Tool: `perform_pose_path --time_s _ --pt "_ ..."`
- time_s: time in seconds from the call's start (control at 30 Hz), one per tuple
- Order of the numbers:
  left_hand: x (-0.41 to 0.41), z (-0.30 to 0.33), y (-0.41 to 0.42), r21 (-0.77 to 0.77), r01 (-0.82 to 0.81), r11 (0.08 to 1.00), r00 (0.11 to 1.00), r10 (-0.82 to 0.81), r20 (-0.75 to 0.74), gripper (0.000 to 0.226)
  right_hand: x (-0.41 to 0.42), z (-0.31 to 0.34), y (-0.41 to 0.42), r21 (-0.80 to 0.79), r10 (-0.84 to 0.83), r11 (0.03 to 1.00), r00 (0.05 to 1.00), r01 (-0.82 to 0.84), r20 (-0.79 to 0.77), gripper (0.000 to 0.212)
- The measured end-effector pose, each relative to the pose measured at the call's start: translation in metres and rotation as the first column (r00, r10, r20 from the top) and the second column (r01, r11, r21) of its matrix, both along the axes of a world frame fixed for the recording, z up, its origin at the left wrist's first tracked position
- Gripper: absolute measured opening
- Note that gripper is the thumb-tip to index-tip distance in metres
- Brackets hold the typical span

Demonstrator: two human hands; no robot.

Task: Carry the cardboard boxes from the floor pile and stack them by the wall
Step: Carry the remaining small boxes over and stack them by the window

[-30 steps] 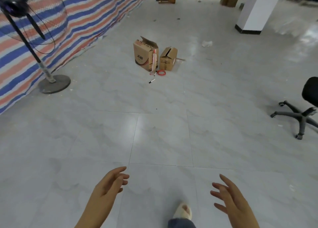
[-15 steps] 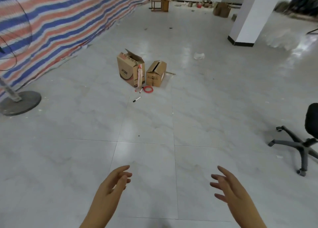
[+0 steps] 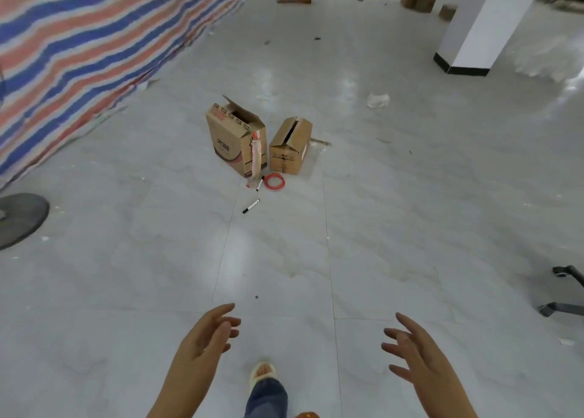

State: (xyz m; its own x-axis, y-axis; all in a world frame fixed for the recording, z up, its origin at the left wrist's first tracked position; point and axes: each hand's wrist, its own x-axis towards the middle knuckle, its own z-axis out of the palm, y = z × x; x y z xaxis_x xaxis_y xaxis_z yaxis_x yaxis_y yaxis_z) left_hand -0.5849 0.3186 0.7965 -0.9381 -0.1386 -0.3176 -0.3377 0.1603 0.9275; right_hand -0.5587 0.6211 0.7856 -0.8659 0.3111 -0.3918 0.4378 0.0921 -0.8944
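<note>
Both hands empty: left hand (image 3: 207,338) and right hand (image 3: 414,351) held forward, grip apart, fingers loosely spread, presumably readied for a lift. Two cardboard boxes stand side by side on the tiled floor (image 3: 410,228), well ahead: taller box (image 3: 235,136), flaps open; smaller box (image 3: 289,146). Markers (image 3: 251,206) and red coil (image 3: 274,182) lie just before them, a likely trip hazard.

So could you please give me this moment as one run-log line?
phase: approach | left hand: open | right hand: open | two cardboard boxes: on floor ahead, untouched
</note>
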Motion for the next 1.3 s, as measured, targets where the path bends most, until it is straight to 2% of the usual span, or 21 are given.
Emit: perform_pose_path --time_s 0.2,0.5,0.53,0.63,0.67,0.7,0.8,0.83,1.1,1.3 --pt "-0.160 0.024 -0.016 -0.036 0.020 0.999 0.999 -0.021 -0.039 0.027 -0.136 0.013 -0.018 0.044 0.017 0.999 1.000 -0.016 -0.026 0.027" --pt "-0.330 -0.004 0.020 -0.023 0.015 1.000 0.999 -0.014 0.034 0.026 -0.314 -0.004 0.010 0.084 0.078 0.993 0.992 -0.086 0.095 0.038" --pt "-0.352 -0.007 0.028 -0.023 0.003 1.000 0.999 -0.002 0.033 0.026 -0.339 -0.002 0.016 0.073 0.092 0.992 0.991 -0.100 0.099 0.044" --pt "-0.417 -0.010 0.051 -0.028 -0.038 0.999 0.999 0.039 0.026 0.026 -0.418 0.004 0.043 0.080 0.116 0.989 0.990 -0.123 0.085 0.103" --pt "-0.438 -0.007 0.059 -0.025 -0.046 0.999 0.999 0.047 0.023 0.026 -0.444 0.006 0.052 0.086 0.123 0.988 0.989 -0.130 0.081 0.106" --pt "-0.460 -0.003 0.068 -0.025 -0.047 0.999 0.999 0.047 0.017 0.027 -0.471 0.011 0.059 0.084 0.141 0.986 0.988 -0.147 0.070 0.095" --pt "-0.527 0.000 0.088 -0.050 -0.062 0.997 0.998 0.063 0.004 0.026 -0.549 0.018 0.078 0.068 0.154 0.985 0.986 -0.158 0.058 0.038" --pt "-0.544 0.000 0.092 -0.067 -0.055 0.996 0.998 0.056 0.013 0.025 -0.572 0.016 0.084 0.078 0.171 0.981 0.983 -0.176 0.067 0.031" --pt "-0.697 -0.023 0.095 -0.128 -0.054 0.990 0.992 0.068 0.104 0.024 -0.733 -0.009 0.090 0.076 0.232 0.967 0.962 -0.245 0.143 0.027" --pt "-0.869 -0.050 0.077 -0.145 0.016 0.989 0.987 0.008 0.163 0.023 -0.870 -0.040 0.080 0.075 0.112 0.989 0.975 -0.128 0.191 0.032"
